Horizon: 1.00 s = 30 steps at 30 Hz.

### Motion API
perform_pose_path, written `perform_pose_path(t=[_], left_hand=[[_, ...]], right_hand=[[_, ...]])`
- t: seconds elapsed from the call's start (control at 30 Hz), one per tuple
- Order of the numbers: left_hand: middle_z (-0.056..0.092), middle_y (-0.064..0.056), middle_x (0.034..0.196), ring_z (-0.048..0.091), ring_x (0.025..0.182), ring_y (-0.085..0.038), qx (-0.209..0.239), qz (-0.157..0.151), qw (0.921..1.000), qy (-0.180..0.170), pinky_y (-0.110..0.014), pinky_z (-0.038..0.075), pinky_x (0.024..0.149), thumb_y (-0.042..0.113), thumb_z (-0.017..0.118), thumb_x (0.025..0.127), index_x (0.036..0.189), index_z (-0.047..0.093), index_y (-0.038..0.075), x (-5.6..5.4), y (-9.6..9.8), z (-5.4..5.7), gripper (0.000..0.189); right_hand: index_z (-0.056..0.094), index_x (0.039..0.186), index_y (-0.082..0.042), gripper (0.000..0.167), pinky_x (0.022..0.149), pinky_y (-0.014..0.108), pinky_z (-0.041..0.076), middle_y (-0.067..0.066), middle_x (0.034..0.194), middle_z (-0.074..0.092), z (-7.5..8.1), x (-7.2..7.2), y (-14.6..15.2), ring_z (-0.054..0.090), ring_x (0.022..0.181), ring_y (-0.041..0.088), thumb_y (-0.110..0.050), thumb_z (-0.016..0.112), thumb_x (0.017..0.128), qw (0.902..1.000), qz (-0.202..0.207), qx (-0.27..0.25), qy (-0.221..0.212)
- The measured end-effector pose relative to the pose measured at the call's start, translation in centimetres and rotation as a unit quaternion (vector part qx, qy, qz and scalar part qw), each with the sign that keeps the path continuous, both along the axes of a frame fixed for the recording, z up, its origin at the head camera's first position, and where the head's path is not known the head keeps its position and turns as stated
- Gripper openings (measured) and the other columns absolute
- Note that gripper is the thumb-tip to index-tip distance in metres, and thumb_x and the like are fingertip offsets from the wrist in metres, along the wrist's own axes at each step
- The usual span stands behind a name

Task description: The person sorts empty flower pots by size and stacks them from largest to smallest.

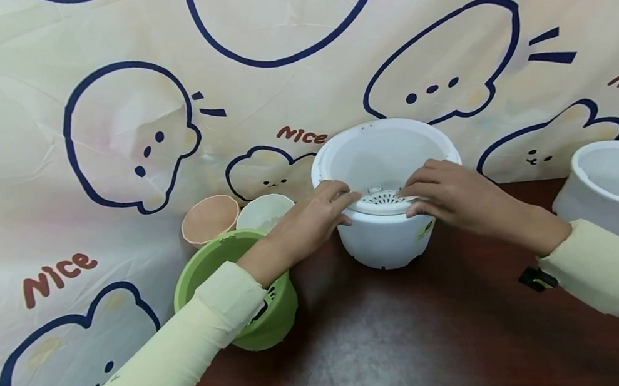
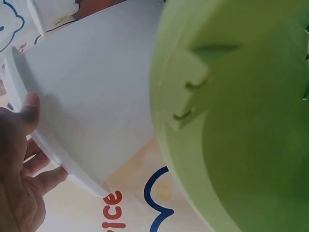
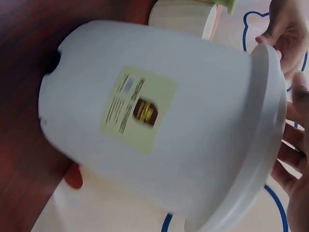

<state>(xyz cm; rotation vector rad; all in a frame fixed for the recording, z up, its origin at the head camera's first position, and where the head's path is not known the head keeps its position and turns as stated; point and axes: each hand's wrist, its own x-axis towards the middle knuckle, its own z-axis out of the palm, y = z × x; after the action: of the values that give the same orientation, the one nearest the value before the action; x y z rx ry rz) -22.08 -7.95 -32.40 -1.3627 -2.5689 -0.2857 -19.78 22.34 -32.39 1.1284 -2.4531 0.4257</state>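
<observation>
A white plastic plant pot stands upright on the dark table, with a slotted disc visible inside it. My left hand holds its rim at the near left, the fingers over the edge. At the near right of the same rim, my right hand grips with fingers over the top and thumb below outside. In the right wrist view, a pale green printed label shows on the pot's side. The left wrist view has the rim between thumb and fingers.
Under my left forearm stands a green pot. Behind it are a peach pot and a pale pot. Another white pot stands at the far right. A printed cloth hangs behind the table.
</observation>
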Motion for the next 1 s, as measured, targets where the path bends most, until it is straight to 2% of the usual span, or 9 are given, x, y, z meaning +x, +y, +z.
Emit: perform_pose_path(t=[0.1, 0.23, 0.43, 0.57, 0.7, 0.9, 1.0], left_hand=[[0.058, -0.011, 0.137, 0.056, 0.128, -0.022, -0.002, -0.001, 1.0000, 0.001, -0.028, 0.056, 0.099, 0.018, 0.066, 0.101, 0.145, 0.057, 0.012, 0.0, -0.2, 0.0, 0.046], [0.058, -0.011, 0.135, 0.056, 0.127, -0.023, 0.003, -0.003, 1.0000, 0.002, -0.029, 0.056, 0.098, 0.017, 0.066, 0.101, 0.143, 0.058, 0.011, 0.1, -0.3, 0.1, 0.044], [0.058, -0.012, 0.135, 0.056, 0.128, -0.023, 0.008, -0.011, 0.9999, 0.006, -0.028, 0.056, 0.097, 0.016, 0.066, 0.101, 0.142, 0.059, 0.010, 0.1, -0.4, 0.0, 0.042], [0.058, -0.012, 0.137, 0.056, 0.130, -0.022, 0.003, -0.012, 0.9999, 0.008, -0.028, 0.056, 0.097, 0.016, 0.065, 0.102, 0.142, 0.058, 0.009, 0.1, -0.3, 0.0, 0.042], [0.057, -0.011, 0.138, 0.055, 0.131, -0.023, -0.002, -0.007, 1.0000, 0.003, -0.029, 0.057, 0.098, 0.017, 0.065, 0.102, 0.143, 0.058, 0.010, 0.1, -0.3, 0.1, 0.043], [0.057, -0.011, 0.139, 0.055, 0.131, -0.023, 0.001, -0.002, 0.9999, -0.012, -0.030, 0.056, 0.098, 0.018, 0.066, 0.101, 0.144, 0.057, 0.011, 0.1, -0.3, 0.2, 0.044], [0.056, -0.011, 0.140, 0.056, 0.131, -0.023, 0.002, 0.001, 0.9999, -0.015, -0.031, 0.056, 0.099, 0.018, 0.066, 0.101, 0.144, 0.057, 0.011, 0.1, -0.3, 0.1, 0.045]], right_hand=[[0.074, 0.118, -0.010, 0.032, 0.091, 0.045, 0.051, 0.006, 0.116, 0.069, 0.4, 0.1, 1.5, 0.059, 0.110, 0.024, -0.017, 0.081, 0.087, 0.9991, -0.039, -0.007, 0.015], [0.073, 0.112, -0.006, 0.027, 0.093, 0.051, 0.049, 0.012, 0.115, 0.067, 1.2, 0.2, 4.4, 0.057, 0.114, 0.032, -0.014, 0.081, 0.087, 0.9934, -0.103, -0.023, 0.045], [0.073, 0.107, -0.003, 0.021, 0.098, 0.061, 0.045, 0.019, 0.114, 0.067, 0.9, 0.6, 8.6, 0.053, 0.118, 0.039, -0.017, 0.076, 0.091, 0.9799, -0.196, -0.014, 0.035], [0.071, 0.107, 0.001, 0.025, 0.100, 0.063, 0.043, 0.023, 0.114, 0.065, 0.1, 1.0, 9.9, 0.052, 0.118, 0.042, -0.018, 0.077, 0.092, 0.9730, -0.229, -0.005, 0.023], [0.067, 0.121, 0.000, 0.041, 0.100, 0.064, 0.045, 0.022, 0.122, 0.063, -0.4, 1.3, 9.8, 0.051, 0.121, 0.042, -0.016, 0.081, 0.087, 0.9779, -0.209, -0.003, 0.009], [0.058, 0.144, -0.011, 0.081, 0.098, 0.057, 0.051, 0.014, 0.144, 0.059, -0.4, 1.2, 7.3, 0.057, 0.128, 0.035, -0.017, 0.092, 0.071, 0.9956, -0.087, 0.030, 0.021], [0.057, 0.146, -0.017, 0.081, 0.098, 0.053, 0.054, 0.007, 0.148, 0.058, -0.7, 1.0, 6.0, 0.059, 0.130, 0.032, -0.017, 0.091, 0.073, 0.9974, -0.047, 0.052, 0.014]])
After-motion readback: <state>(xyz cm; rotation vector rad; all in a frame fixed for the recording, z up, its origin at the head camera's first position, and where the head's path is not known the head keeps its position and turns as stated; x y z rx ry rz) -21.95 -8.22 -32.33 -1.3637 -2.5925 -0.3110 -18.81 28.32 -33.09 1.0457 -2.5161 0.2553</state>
